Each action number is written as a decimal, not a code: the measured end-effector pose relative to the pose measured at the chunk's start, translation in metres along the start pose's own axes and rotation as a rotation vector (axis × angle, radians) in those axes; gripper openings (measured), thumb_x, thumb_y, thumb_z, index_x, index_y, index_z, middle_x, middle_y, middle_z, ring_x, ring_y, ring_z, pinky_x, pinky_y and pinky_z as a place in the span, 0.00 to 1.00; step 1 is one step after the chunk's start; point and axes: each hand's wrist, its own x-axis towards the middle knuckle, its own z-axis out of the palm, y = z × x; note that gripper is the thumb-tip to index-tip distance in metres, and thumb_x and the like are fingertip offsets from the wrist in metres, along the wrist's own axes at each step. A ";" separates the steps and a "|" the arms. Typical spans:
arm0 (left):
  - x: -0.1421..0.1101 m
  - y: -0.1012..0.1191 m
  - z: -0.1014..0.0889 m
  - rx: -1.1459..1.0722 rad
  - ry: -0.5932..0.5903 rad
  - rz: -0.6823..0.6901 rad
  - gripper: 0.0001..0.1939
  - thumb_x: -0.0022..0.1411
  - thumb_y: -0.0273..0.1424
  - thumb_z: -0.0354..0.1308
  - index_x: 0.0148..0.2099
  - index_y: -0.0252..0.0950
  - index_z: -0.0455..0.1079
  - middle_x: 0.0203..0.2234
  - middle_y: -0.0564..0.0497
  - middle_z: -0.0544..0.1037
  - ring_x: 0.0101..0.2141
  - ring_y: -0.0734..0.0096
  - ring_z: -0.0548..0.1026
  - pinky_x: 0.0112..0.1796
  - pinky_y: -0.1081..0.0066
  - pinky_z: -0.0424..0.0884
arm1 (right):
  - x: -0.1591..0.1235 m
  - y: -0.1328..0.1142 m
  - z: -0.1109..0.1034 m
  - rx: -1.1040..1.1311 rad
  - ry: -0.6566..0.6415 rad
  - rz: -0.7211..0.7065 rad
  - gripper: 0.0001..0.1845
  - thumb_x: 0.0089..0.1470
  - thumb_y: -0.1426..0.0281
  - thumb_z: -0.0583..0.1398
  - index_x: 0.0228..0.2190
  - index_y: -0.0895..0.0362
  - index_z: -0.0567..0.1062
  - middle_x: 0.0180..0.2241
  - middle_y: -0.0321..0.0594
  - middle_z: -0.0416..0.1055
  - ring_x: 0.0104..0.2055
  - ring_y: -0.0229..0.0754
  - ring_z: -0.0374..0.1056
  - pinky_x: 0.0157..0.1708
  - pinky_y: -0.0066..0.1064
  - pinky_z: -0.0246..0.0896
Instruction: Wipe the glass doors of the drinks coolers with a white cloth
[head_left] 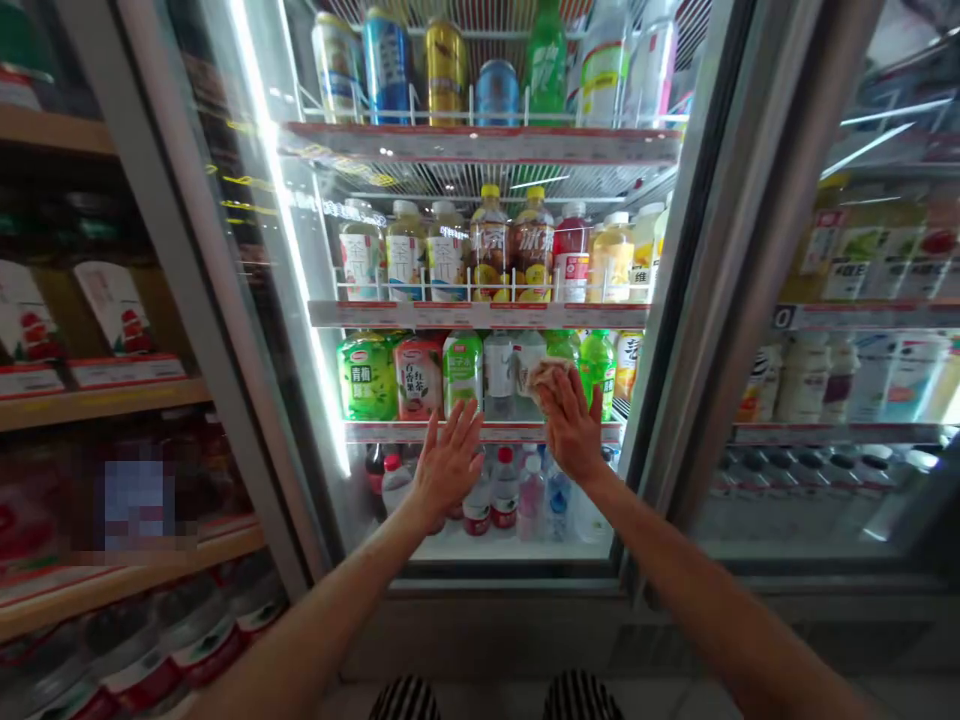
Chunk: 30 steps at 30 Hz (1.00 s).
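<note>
My right hand [573,430] presses a crumpled beige cloth [550,377] toward the glass front of a lit drinks fridge, level with the third shelf. To its left, my left hand [448,462] is held up with a flat palm and outstretched fingers, just below the same shelf edge [480,432]. It holds nothing; whether it touches the glass I cannot tell. Behind the hands stand a green drink bottle [463,370], a red-labelled bottle [418,378] and bright green bottles [598,362]. Small red-capped bottles [504,490] show lower down, partly covered by my left hand and forearm.
Cans [445,70] and bottles fill the top shelf, with tea bottles [491,240] below. A metal door frame [720,300] borders the right side, beside another fridge. Wooden shelves [105,392] with bottles stand close on the left. Two striped shapes [405,698] appear at the bottom edge.
</note>
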 end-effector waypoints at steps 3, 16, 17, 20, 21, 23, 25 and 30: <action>-0.001 0.001 0.006 0.021 -0.026 -0.004 0.32 0.58 0.35 0.52 0.63 0.34 0.49 0.61 0.44 0.53 0.62 0.60 0.46 0.60 0.53 0.39 | -0.035 -0.009 -0.001 0.018 -0.107 -0.170 0.25 0.53 0.75 0.51 0.54 0.53 0.62 0.60 0.41 0.54 0.65 0.46 0.38 0.61 0.49 0.31; -0.009 0.019 0.010 -0.051 -0.028 0.028 0.30 0.58 0.34 0.51 0.62 0.34 0.50 0.60 0.44 0.54 0.62 0.62 0.46 0.60 0.54 0.42 | -0.084 0.031 -0.015 -0.138 -0.023 0.213 0.34 0.55 0.73 0.51 0.61 0.56 0.45 0.62 0.52 0.44 0.65 0.50 0.38 0.58 0.51 0.44; -0.011 0.021 0.011 -0.057 -0.034 0.055 0.30 0.58 0.34 0.52 0.62 0.34 0.51 0.60 0.45 0.55 0.62 0.62 0.46 0.60 0.54 0.41 | -0.099 0.026 -0.015 -0.132 -0.052 0.200 0.34 0.55 0.73 0.51 0.61 0.55 0.44 0.62 0.52 0.46 0.65 0.50 0.39 0.58 0.51 0.44; -0.012 0.028 0.015 -0.067 -0.045 0.091 0.29 0.58 0.34 0.52 0.61 0.34 0.52 0.60 0.44 0.56 0.61 0.62 0.47 0.60 0.54 0.41 | -0.106 0.029 -0.018 -0.122 -0.082 0.216 0.34 0.55 0.73 0.50 0.61 0.55 0.43 0.61 0.52 0.48 0.64 0.49 0.40 0.58 0.52 0.43; -0.010 0.030 0.015 -0.069 -0.042 0.095 0.29 0.58 0.33 0.51 0.61 0.34 0.52 0.60 0.44 0.55 0.61 0.62 0.47 0.60 0.54 0.41 | -0.095 0.036 -0.018 -0.121 -0.064 0.252 0.34 0.56 0.73 0.50 0.61 0.55 0.43 0.62 0.52 0.47 0.64 0.50 0.40 0.58 0.52 0.43; -0.004 0.035 0.017 -0.074 -0.026 0.100 0.29 0.58 0.33 0.51 0.61 0.34 0.52 0.60 0.44 0.55 0.61 0.62 0.47 0.60 0.53 0.41 | -0.064 0.053 -0.018 -0.119 0.015 0.350 0.32 0.57 0.71 0.48 0.61 0.56 0.43 0.62 0.52 0.44 0.65 0.50 0.38 0.58 0.51 0.44; 0.004 0.038 0.018 -0.079 -0.007 0.097 0.29 0.59 0.33 0.51 0.61 0.34 0.51 0.60 0.44 0.55 0.61 0.62 0.47 0.60 0.53 0.41 | -0.045 0.061 -0.015 -0.109 0.091 0.409 0.32 0.57 0.71 0.48 0.61 0.56 0.43 0.63 0.52 0.41 0.65 0.50 0.37 0.58 0.50 0.46; 0.010 0.037 0.017 -0.079 -0.019 0.092 0.29 0.59 0.33 0.50 0.61 0.35 0.52 0.60 0.46 0.55 0.61 0.63 0.48 0.60 0.55 0.40 | -0.092 0.036 -0.008 -0.080 0.036 0.355 0.34 0.56 0.72 0.50 0.61 0.57 0.43 0.62 0.53 0.45 0.65 0.52 0.38 0.56 0.54 0.47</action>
